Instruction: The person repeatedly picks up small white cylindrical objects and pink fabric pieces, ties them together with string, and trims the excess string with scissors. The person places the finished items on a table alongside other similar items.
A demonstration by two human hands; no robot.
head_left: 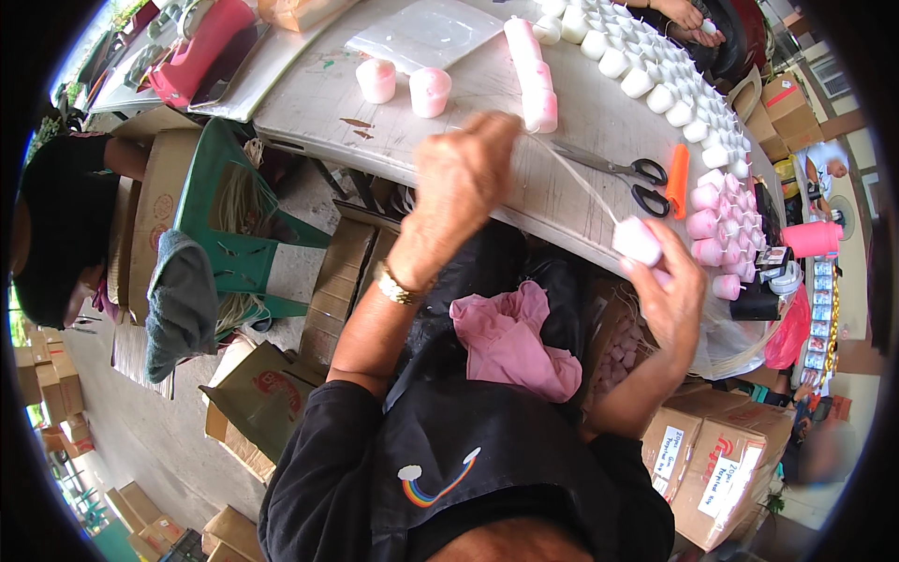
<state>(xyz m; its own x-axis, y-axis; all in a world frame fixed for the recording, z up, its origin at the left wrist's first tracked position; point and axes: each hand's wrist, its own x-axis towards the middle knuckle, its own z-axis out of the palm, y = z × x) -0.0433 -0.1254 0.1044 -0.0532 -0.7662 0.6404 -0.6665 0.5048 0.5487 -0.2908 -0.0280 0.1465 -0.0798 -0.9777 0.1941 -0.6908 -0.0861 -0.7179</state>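
Observation:
My right hand [670, 295] is closed around a small white and pink candle [637, 240] just off the table's near edge. A pale wick [579, 184] stretches from this candle toward my left hand [465, 173], whose closed fingers pinch its far end; that hand is slightly blurred. Between the hands, black-handled scissors [609, 167] lie on the table [375, 150], beside an orange stick-like tool [677, 180]. Beyond my left hand, several pink candles [532, 75] lie end to end, and two more, a pink candle [376, 82] and another pink candle [430, 93], stand apart.
Rows of white candles [655, 98] line the far right edge, with pink candles [707, 225] nearer me. A pink cloth [515, 337] rests on my lap. Cardboard boxes [716, 459] stand at lower right, a green stool [225, 225] at left. Another person's hands [688, 19] work at the top.

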